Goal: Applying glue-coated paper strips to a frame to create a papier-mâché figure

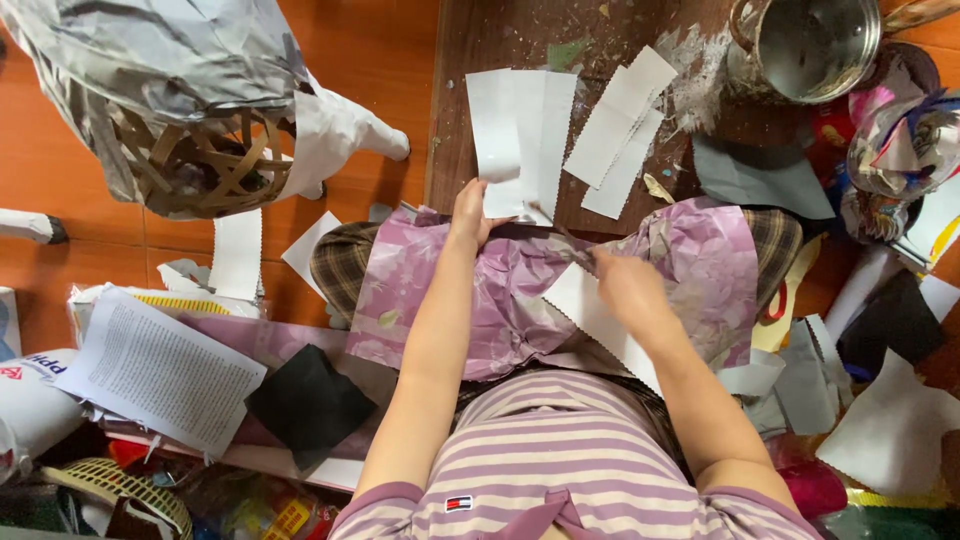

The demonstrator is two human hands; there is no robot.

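The left hand (468, 212) is pinching a white paper strip (517, 140) on the surface (590, 25); the right hand (622, 285) is gripping another white strip (585, 312) over purple cloth (470, 290)

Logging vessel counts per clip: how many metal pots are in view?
1. The metal pot stands at the top right on the dark wooden board, past the white paper strips. Clutter at right may hide others.

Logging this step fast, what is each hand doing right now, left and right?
Left hand: fingers resting on the white paper sheet on the board, not clearly gripping.
Right hand: closed on a white paper strip over the lap.
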